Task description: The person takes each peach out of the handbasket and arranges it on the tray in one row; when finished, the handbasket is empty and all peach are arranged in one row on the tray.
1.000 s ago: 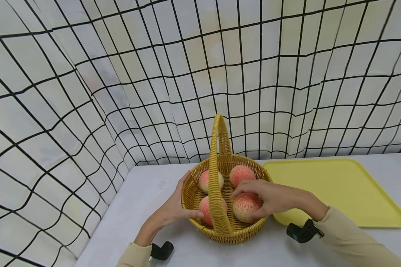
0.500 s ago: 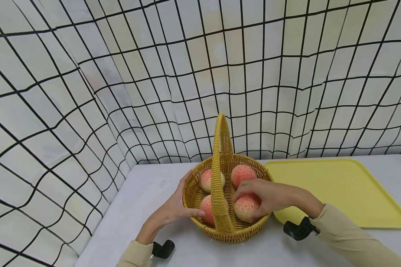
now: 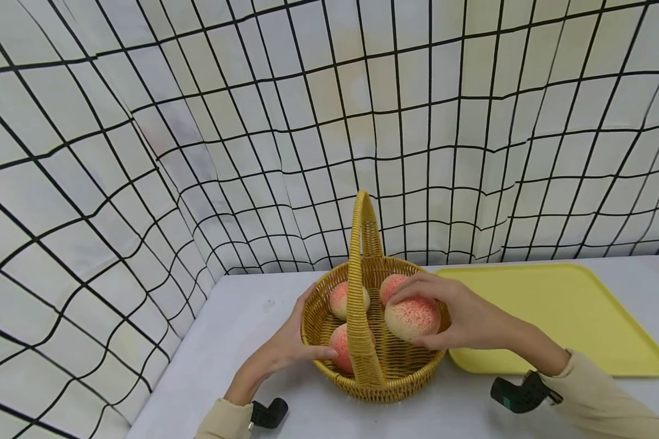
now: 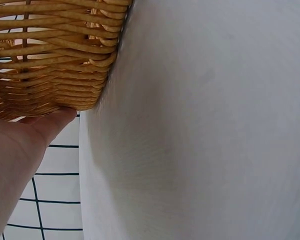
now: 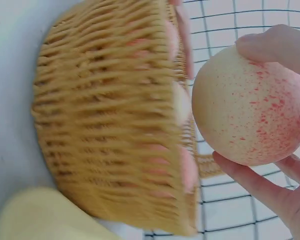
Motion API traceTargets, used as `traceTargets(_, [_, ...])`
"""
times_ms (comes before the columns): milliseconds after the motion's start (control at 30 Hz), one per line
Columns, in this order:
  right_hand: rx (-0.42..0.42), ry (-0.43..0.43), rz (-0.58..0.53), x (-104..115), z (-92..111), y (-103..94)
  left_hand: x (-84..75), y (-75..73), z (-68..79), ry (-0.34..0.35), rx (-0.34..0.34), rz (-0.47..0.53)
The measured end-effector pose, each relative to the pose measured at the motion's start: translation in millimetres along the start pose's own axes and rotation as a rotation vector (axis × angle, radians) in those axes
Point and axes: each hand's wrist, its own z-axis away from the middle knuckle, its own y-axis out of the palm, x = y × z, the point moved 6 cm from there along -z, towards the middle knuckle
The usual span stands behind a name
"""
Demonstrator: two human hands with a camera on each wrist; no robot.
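Note:
A peach (image 3: 412,318), pale with red speckles, is gripped between the thumb and fingers of my right hand (image 3: 467,314). In the right wrist view this peach (image 5: 250,107) is raised above the rim of the wicker basket (image 5: 105,115). My left hand (image 3: 285,341) holds the left side of the basket (image 3: 384,390), its thumb over the near rim and its fingers along the outer wall. Inside the basket lie more peaches: one at the back left (image 3: 340,300), one at the front left (image 3: 342,347) partly behind the handle, and one at the back right (image 3: 391,286) partly covered by my right hand.
The basket's tall arched handle (image 3: 356,274) rises between the left and right peaches. A yellow tray (image 3: 549,317) lies on the white table (image 3: 241,305) right of the basket. Behind stands a white wall (image 3: 307,152) with black grid lines.
My right hand has lifted the front-right peach off the basket's floor, up above the rim. My left hand stays on the basket.

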Motion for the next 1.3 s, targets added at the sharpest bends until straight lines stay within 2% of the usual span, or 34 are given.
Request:
traceTargets(167, [-0.060,-0.027,0.030,15,10,-27.5,1.0,0.7,0.1,0.000,0.001,-0.001])
traceTargets(300, [-0.102,-0.012,0.071,17,20,-51.4,0.2,0.1,0.3,0.000,-0.002,0.003])
traceTargets(467, [-0.186,-0.011,0.193,5,37,-80.3,-0.8,-0.7,-0.1,-0.005,-0.008,-0.004])
traceTargets(600, [-0.239,0.032,0.239,-16,50,-93.6,0.2,-1.3,-0.3,-0.011,-0.011,-0.004])
traceTargets(733, [-0.245,0.083,0.247,-40,61,-91.5,1.7,-0.9,0.1,-0.018,-0.011,0.001])
traceTargets(900, [-0.169,0.121,0.232,-60,66,-72.8,2.9,-0.6,1.9,-0.015,-0.005,0.003])
traceTargets(1167, [-0.072,0.057,0.218,-74,60,-50.0,4.7,-1.1,1.4,-0.021,-0.014,-0.019])
traceTargets(1300, [-0.033,0.065,0.197,-81,59,-45.7,3.7,-0.4,-0.3,-0.010,-0.008,-0.014])
